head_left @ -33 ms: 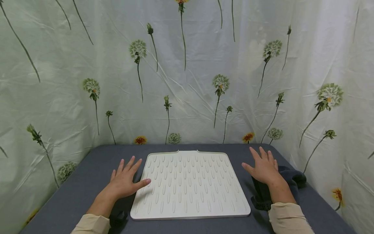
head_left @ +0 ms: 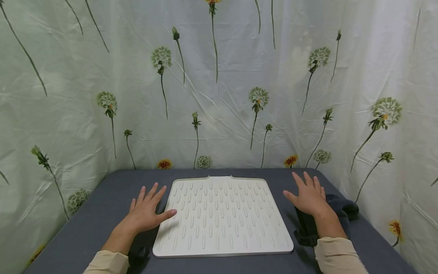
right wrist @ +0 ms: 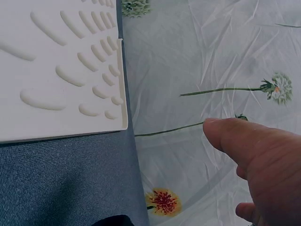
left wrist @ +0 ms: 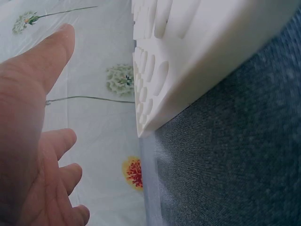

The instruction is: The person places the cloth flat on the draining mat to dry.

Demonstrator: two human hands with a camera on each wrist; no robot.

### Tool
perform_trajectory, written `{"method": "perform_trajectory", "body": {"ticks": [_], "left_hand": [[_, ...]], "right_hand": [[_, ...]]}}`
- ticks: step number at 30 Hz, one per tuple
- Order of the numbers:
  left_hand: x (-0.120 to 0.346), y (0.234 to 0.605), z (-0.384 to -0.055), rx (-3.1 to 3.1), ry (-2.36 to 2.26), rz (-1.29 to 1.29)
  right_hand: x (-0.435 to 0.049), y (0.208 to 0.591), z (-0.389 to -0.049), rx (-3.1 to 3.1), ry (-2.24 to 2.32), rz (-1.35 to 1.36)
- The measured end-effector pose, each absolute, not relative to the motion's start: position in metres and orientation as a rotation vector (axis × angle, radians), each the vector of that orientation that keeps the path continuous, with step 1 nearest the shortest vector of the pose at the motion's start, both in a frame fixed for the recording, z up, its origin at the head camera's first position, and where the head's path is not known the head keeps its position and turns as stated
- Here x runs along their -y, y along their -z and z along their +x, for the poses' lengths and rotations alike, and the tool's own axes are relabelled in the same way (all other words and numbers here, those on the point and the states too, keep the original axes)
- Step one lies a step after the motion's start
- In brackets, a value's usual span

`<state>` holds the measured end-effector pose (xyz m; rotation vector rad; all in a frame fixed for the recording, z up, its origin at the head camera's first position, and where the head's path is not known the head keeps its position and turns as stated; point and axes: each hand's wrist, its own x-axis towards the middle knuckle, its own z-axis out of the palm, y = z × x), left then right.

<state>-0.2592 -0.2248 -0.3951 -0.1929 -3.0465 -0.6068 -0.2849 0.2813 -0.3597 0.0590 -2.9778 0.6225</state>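
A white draining mat (head_left: 222,219) with rows of long raised ridges and a thin rim lies flat on the dark blue-grey table cover. My left hand (head_left: 145,213) hovers by its left side, fingers spread, the thumb overlapping the mat's edge in the head view. In the left wrist view, the mat's edge (left wrist: 188,89) rises beside that hand's fingers. Off the mat's right side, my right hand (head_left: 309,196) is held with spread fingers over a bunched dark cloth (head_left: 338,207). Both palms face down and hold nothing.
A dark strap-like thing (head_left: 138,255) shows beside the left wrist. White curtains (head_left: 219,125) printed with dandelions hang behind the table and along both sides. The covered table (head_left: 113,198) extends around the mat to its rounded far corners.
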Motion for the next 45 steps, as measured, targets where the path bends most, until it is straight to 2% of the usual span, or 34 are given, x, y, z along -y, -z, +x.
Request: {"method": "perform_trajectory", "body": {"ticks": [19, 32, 38, 45], "left_hand": [[0.226, 0.402, -0.261, 3.178, 0.627, -0.216], [0.227, 0.407, -0.267, 3.316, 0.675, -0.249], [0.225, 0.406, -0.267, 3.334, 0.671, -0.245], [0.225, 0.407, -0.27, 3.328, 0.653, -0.244]], "right_hand": [[-0.3, 0.358, -0.287, 3.08, -0.673, -0.063], [-0.328, 0.361, -0.282, 3.132, -0.734, -0.293], [-0.343, 0.371, -0.281, 3.17, -0.827, -0.415], [-0.356, 0.386, -0.286, 3.253, -0.706, -0.377]]}}
